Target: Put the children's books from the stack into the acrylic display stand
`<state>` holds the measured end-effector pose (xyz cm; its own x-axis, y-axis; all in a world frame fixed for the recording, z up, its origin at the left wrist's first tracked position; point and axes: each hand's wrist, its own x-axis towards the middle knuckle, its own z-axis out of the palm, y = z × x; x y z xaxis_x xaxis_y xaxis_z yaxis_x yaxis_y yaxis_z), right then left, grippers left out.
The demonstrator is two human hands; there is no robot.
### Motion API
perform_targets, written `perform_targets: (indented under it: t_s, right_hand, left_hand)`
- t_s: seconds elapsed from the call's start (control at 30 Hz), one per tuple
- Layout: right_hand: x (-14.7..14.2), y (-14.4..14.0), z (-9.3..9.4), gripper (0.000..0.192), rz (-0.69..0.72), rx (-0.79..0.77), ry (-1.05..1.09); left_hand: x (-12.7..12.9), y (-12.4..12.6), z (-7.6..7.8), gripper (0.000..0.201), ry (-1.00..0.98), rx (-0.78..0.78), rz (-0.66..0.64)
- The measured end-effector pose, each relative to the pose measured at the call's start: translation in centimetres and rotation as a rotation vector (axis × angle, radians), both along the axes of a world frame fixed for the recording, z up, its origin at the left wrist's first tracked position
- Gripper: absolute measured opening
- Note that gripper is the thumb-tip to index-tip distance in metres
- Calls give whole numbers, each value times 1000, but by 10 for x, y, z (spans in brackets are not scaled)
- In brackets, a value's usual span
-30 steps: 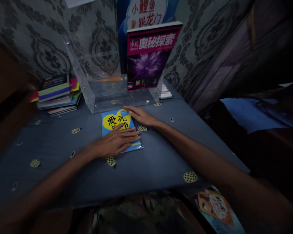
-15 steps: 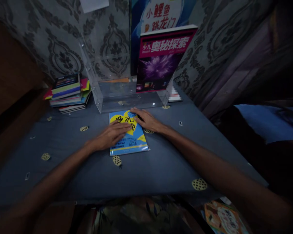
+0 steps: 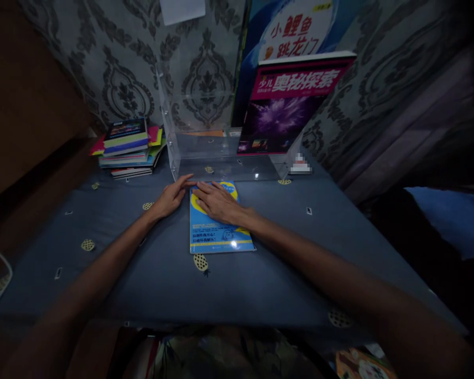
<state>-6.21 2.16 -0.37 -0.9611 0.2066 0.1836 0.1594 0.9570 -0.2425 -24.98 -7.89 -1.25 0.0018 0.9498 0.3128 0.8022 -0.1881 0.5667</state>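
While the right hand [image 3: 218, 203] lies flat across the upper part of the blue and yellow book [image 3: 221, 239], its fingers extended and held loosely together, the left hand [image 3: 173, 197] rests by the book's upper left corner, fingers outstretched and pinching nothing; whether its fingertips touch the cover, I cannot tell. The book lies closed, face up, on the cloth-covered worktop [image 3: 292, 242], just in front of a clear stand [image 3: 225, 169]. On the right side of that stand leans a magenta and black book [image 3: 282, 118], with a larger blue book [image 3: 288, 25] behind it. A stack of books [image 3: 130, 146] sits left of the stand.
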Motion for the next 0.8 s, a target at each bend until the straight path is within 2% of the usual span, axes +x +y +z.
perform_targets:
  t_s: [0.3, 0.5, 0.8]
  right_hand:
    - [32, -44, 2, 49, 128, -53, -13]
    - [52, -79, -5, 48, 194, -66, 34]
    - [77, -102, -10, 59, 100, -103, 82]
  left_hand:
    - [2, -1, 0, 50, 30, 12, 4]
    - [10, -4, 3, 50, 74, -11, 7]
    - [17, -11, 2, 60, 223, -62, 30]
